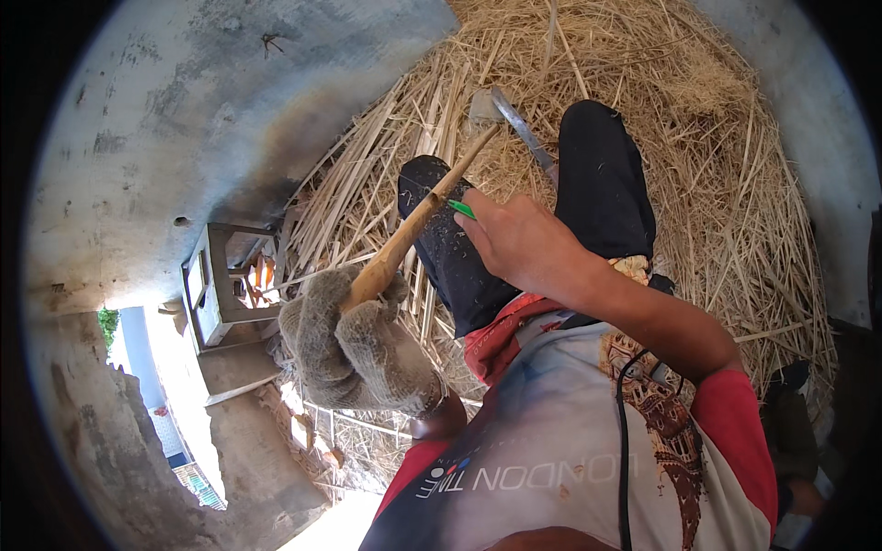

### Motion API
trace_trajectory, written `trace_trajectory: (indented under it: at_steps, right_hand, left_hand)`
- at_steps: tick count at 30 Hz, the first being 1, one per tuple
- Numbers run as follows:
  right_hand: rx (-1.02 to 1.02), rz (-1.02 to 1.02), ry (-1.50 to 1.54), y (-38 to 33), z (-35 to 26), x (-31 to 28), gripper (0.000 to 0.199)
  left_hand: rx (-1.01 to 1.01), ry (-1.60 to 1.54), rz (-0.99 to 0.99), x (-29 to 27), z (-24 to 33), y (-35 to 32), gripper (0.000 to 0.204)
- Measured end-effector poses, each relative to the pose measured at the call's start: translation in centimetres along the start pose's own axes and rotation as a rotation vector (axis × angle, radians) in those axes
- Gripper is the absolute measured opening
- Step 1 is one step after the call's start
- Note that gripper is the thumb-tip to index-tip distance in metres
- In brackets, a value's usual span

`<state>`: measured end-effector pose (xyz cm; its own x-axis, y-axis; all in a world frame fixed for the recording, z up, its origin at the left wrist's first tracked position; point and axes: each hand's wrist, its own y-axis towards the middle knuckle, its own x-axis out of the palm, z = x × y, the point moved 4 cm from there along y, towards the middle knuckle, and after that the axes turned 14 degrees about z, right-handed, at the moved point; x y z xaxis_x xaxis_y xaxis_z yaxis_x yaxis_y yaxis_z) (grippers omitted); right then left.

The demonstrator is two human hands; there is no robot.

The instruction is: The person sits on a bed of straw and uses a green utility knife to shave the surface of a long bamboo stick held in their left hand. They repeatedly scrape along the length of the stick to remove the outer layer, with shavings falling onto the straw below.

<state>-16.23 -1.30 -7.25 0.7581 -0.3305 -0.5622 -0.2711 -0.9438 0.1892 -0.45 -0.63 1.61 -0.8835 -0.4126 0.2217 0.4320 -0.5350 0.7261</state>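
My left hand (354,340) wears a thick grey knitted glove and is closed round the wide end of a smooth, tapered wooden stick (415,230). From the glove the stick slants up and away across my left knee, its thin end pointing between the knees. Close beside the middle of the stick is my bare right hand (519,241), fingers closed on a slim green object (462,208). Only its green tip shows, so its kind is hidden. Past the hands, a curved metal blade (519,127) lies on the straw between my knees, next to a pale block (483,106).
Straw and split strips (735,202) cover the floor around my legs. A stained wall (156,174) rises at the left, with a small wooden frame (220,285) at its foot and a bright opening below. Part of another person (790,432) shows dimly at the lower right.
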Motion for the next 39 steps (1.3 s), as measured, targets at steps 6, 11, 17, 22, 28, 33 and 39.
trace_trajectory:
  at_steps: [6, 11, 17, 22, 28, 33, 39]
  right_hand:
    - [0.024, -0.005, -0.103, 3.1, 9.1, 3.2, 0.026]
    - [-0.087, -0.001, 0.238, 2.6, 3.6, 1.5, 0.025]
    - [-0.101, -0.057, 0.168, 1.9, 0.8, 0.8, 0.024]
    - [-0.068, 0.024, 0.06, 2.3, 2.2, 2.3, 0.022]
    - [-0.057, -0.024, 0.031, 1.2, 0.2, 2.3, 0.022]
    - [-0.11, 0.026, -0.064, 2.8, 2.0, 2.1, 0.026]
    - [-0.039, 0.043, -0.13, 2.7, 5.6, 3.6, 0.026]
  left_hand:
    - [-0.044, -0.015, 0.019, 0.0, -0.3, 0.6, 0.041]
    - [-0.031, -0.014, 0.025, 0.4, -0.8, 0.8, 0.044]
    - [-0.084, 0.018, -0.101, -0.4, -0.4, 1.7, 0.031]
    - [-0.099, 0.128, -0.045, -1.0, -0.3, 2.1, 0.03]
    - [-0.072, 0.111, -0.022, -1.8, -0.5, 1.9, 0.031]
    - [-0.053, 0.164, 0.032, -1.5, -0.5, 1.4, 0.039]
    - [-0.06, 0.174, 0.012, -1.0, 0.2, 1.2, 0.031]
